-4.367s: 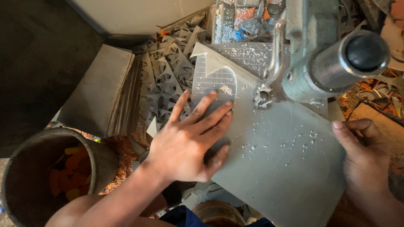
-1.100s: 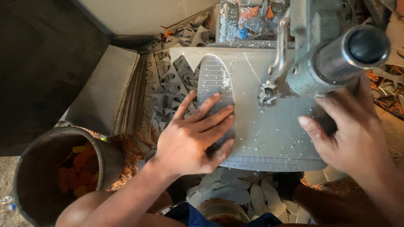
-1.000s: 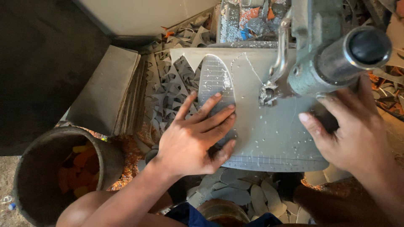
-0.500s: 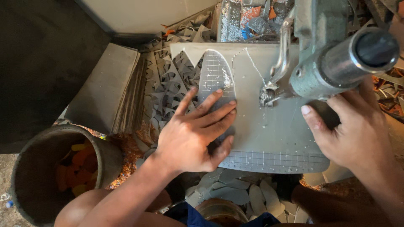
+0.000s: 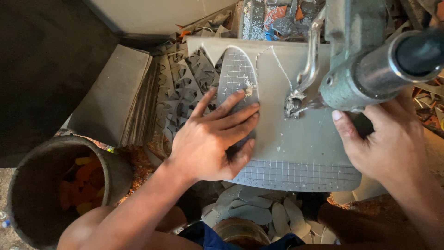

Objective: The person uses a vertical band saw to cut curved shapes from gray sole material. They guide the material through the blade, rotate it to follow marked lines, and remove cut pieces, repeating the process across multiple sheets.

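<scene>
A grey sheet [image 5: 300,143] with a ribbed underside lies flat under a grey-green cutting machine [image 5: 370,65]. A sole-shaped template [image 5: 237,78] with a grid pattern rests on the sheet's left part. My left hand [image 5: 210,136] presses flat on the template and sheet, fingers spread. My right hand [image 5: 388,139] grips the sheet's right edge, thumb on top, just below the machine's cylinder. The machine's blade tip [image 5: 292,104] touches the sheet beside a thin cut line. Pale shavings dot the sheet.
A stack of grey sheets [image 5: 115,97] lies at the left. Cut-out scrap sheets [image 5: 185,88] sit beside it. A round bucket [image 5: 51,185] holds orange pieces at lower left. Several grey sole-shaped cut pieces [image 5: 259,210] lie below the sheet.
The sheet has turned and slid under the blade, and a cut line has grown along the template. My right hand moved from the sheet's lower right corner up to its right edge.
</scene>
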